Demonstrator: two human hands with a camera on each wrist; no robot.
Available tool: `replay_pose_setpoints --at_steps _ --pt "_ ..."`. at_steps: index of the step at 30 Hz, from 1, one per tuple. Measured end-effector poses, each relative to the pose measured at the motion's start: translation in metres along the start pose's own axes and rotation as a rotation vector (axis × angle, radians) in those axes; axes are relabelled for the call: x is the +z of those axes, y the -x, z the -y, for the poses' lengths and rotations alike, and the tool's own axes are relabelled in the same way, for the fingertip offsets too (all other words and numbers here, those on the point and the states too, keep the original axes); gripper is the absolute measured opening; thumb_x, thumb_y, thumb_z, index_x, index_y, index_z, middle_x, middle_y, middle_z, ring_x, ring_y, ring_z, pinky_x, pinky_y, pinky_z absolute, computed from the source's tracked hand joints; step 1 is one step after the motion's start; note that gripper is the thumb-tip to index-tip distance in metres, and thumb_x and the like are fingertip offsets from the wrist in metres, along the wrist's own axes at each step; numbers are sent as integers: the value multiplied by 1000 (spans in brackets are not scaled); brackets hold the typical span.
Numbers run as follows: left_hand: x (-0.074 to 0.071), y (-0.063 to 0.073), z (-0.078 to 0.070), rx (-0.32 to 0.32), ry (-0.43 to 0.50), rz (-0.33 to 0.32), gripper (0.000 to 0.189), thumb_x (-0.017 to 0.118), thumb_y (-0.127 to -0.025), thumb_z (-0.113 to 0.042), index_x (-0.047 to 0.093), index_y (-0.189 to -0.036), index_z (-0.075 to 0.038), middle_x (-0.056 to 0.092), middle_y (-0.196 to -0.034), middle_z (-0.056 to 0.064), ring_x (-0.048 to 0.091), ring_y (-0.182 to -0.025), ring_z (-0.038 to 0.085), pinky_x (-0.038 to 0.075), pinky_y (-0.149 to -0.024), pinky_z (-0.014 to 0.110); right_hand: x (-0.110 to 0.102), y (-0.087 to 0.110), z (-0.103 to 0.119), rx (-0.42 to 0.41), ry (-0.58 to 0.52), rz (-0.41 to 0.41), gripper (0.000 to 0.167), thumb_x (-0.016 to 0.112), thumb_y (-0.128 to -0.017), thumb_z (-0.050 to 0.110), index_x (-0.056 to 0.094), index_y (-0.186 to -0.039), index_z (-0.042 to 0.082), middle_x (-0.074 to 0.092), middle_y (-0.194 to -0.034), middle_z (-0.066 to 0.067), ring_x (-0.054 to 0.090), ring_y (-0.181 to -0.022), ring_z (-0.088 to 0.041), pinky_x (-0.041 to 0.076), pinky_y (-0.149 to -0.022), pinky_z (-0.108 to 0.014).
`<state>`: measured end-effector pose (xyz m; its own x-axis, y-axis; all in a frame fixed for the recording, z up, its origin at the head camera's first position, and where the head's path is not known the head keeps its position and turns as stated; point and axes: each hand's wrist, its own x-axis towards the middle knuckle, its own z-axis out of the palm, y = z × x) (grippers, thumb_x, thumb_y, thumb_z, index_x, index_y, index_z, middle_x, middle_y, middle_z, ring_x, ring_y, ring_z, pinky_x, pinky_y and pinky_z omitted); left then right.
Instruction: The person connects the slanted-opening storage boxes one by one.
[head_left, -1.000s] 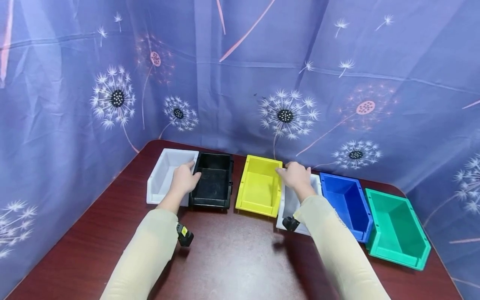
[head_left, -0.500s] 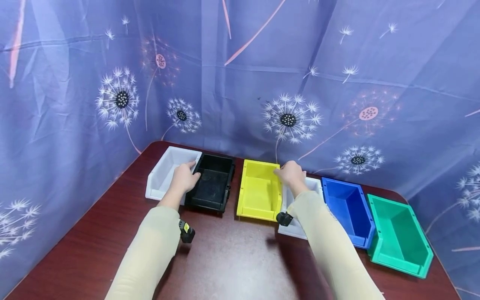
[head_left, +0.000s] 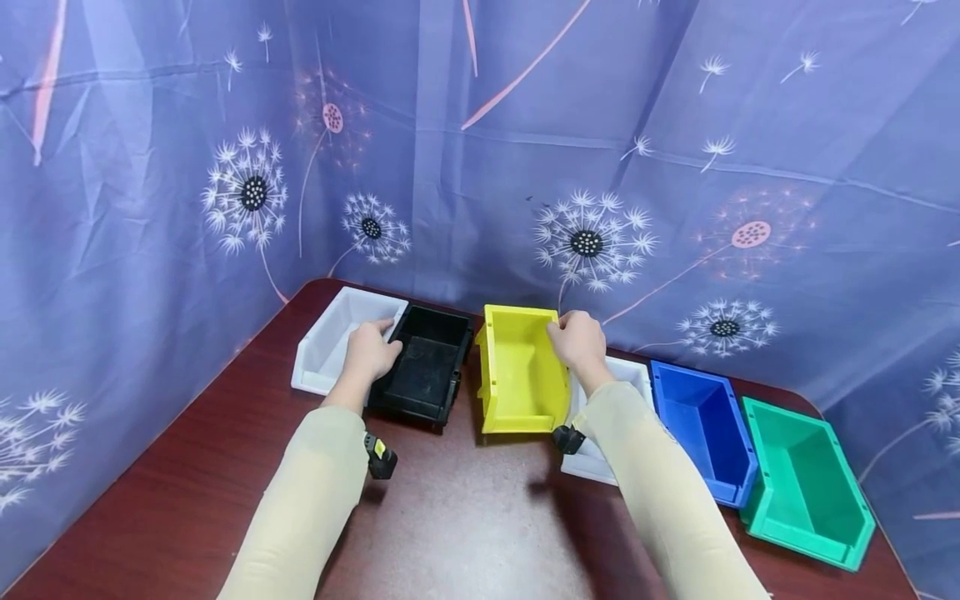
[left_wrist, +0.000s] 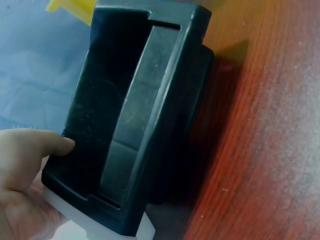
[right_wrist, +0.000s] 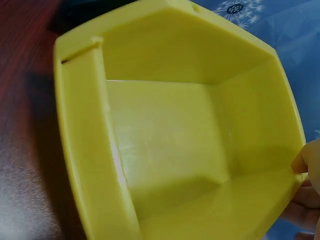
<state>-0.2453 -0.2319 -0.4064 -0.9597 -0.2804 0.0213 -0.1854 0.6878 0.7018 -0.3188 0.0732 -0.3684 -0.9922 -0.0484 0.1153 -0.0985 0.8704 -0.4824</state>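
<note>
Yellow bin (head_left: 521, 362) newly tilted, right hand (head_left: 581, 343) pinching its rim, left hand (head_left: 370, 352) gripping black bin (head_left: 423, 367)

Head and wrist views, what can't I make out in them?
Head: right white bin, partly behind the right hand and sleeve.
Left wrist: left white bin, mostly behind the black bin; yellow bin, cut off by the top edge.
Right wrist: right hand, cut off by the right edge.
</note>
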Motion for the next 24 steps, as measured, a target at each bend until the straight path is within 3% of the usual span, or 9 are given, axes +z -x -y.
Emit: replay_pose_setpoints --at_steps 2,7,11,19,24 --pt "1 0 0 -4 6 -4 51 55 -90 -14 47 -139 -5 50 -138 20 48 -125 36 43 -102 46 -4 0 3 4 -6 -16 33 47 -89 26 47 -58 12 37 -48 3 47 -57 -23 39 -57 -33" --pt "2 2 -2 -20 8 -12 51 54 -90 -14 46 -140 -6 49 -139 20 48 -125 37 42 -102 47 -10 -2 9 8 -4 -43 35 46 -88 24 42 -54 14 33 -46 4 42 -52 -21 34 -49 -29" --pt "3 5 -4 -45 22 -23 50 54 -90 -13 47 -139 -6 49 -139 19 46 -127 36 42 -103 46 -13 -3 12 42 -21 -12 40 47 -87 24 35 -50 15 26 -44 5 31 -45 -17 27 -41 -27" --pt "7 12 -12 -81 42 -89 50 54 -89 -11 49 -137 -3 52 -137 19 50 -124 35 44 -100 45 -18 -2 18 73 1 46 46 50 -91 27 36 -49 14 27 -44 4 32 -44 -17 34 -45 -28" --pt "8 15 -14 -102 68 -85 50 54 -90 -12 47 -139 -4 50 -140 16 47 -128 33 44 -102 45 -16 -1 19 72 0 66 47 50 -92 26 36 -48 14 27 -44 4 29 -41 -14 32 -42 -26"
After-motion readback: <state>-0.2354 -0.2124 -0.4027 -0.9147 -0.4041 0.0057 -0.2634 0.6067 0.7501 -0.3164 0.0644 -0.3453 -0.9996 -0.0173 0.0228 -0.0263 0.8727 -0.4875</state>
